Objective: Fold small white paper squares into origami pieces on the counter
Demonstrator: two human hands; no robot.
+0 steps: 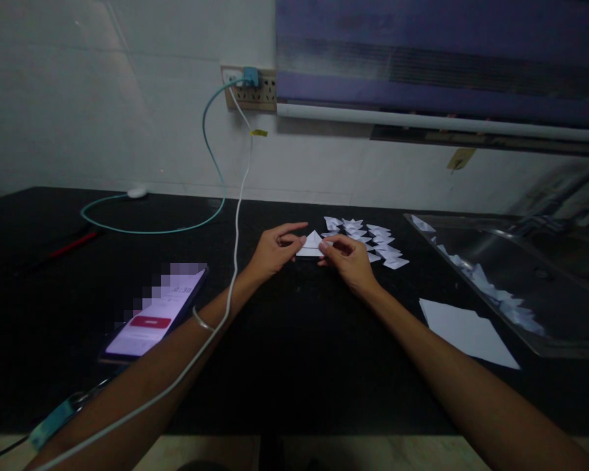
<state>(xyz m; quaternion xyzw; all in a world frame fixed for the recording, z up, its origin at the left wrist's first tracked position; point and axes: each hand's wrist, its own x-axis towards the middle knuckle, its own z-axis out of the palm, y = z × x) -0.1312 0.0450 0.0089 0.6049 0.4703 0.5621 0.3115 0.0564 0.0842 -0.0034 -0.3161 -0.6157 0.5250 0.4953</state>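
Observation:
A small white folded paper shape (313, 244) with a pointed top lies on the black countertop (285, 353). My left hand (275, 248) pinches its left edge with thumb and fingers, the forefinger stretched out above it. My right hand (349, 259) pinches its right edge, fingers curled. Both forearms reach in from the near edge. Just right of my hands sits a cluster of several finished white folded paper pieces (373, 241).
A flat white sheet (466, 332) lies right of my right arm. A steel sink (520, 281) at right holds paper scraps. A lit phone (157, 314) lies at left. White and teal cables run from a wall socket (250, 88); a red pen (73, 243) lies far left.

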